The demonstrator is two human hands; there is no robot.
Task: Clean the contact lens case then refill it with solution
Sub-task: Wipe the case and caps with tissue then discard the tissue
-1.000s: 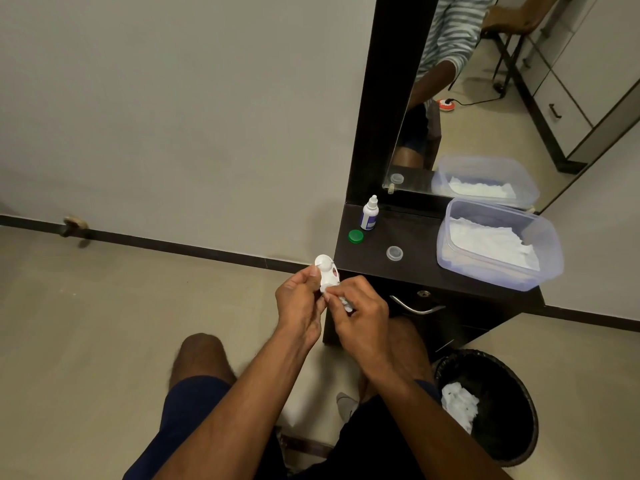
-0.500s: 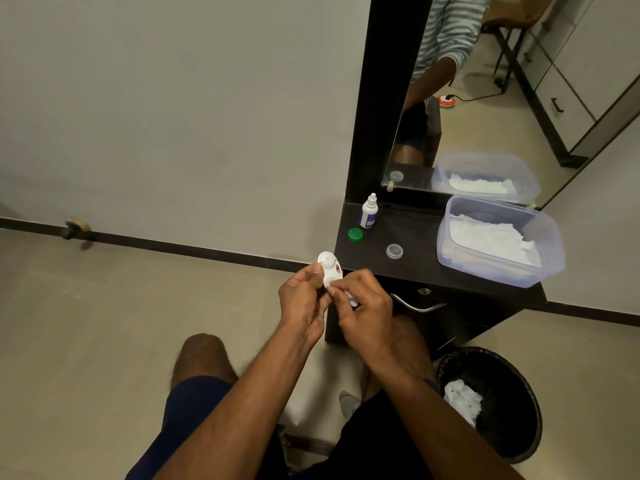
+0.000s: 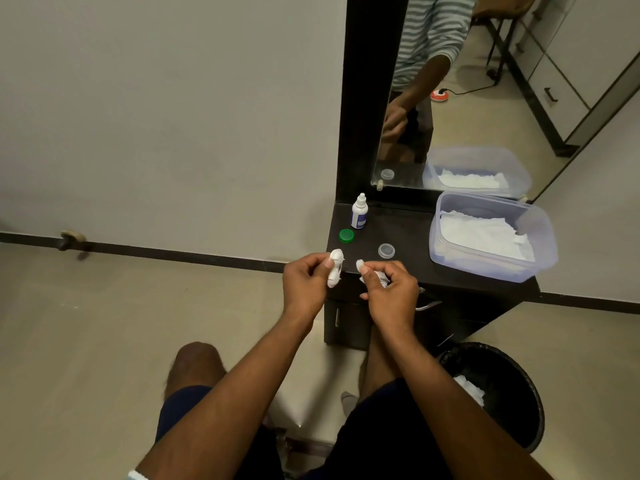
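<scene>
White plastic contact lens case [image 3: 335,267] sits in the left hand [image 3: 304,289], pinched between thumb and curled fingers, held upright in the air just off the front left corner of the dark vanity top [image 3: 408,233]. Right hand [image 3: 391,294] is beside it, a small gap between the two, fingers curled around a crumpled white tissue [image 3: 380,277]; a white bit sticks up at the thumb tip, probably tissue wrapped over the fingertip, can't resolve it.

On the vanity top:
- solution bottle [image 3: 359,212], small, white with a blue label, standing upright at the back left by the mirror frame. Label text unreadable at this resolution, no brand legible.
- green cap [image 3: 346,235] lying just in front of the bottle.
- clear cap [image 3: 386,251] to the right of the green one, near the right hand.
- translucent plastic tub [image 3: 540,244] on the right side, lid off, white tissues [image 3: 481,235] inside.

Mirror [image 3: 485,98] behind the top reflects the tub, the clear cap and a striped sleeve. Black bin [image 3: 519,393] on the floor at lower right holds a wad of white tissue.
</scene>
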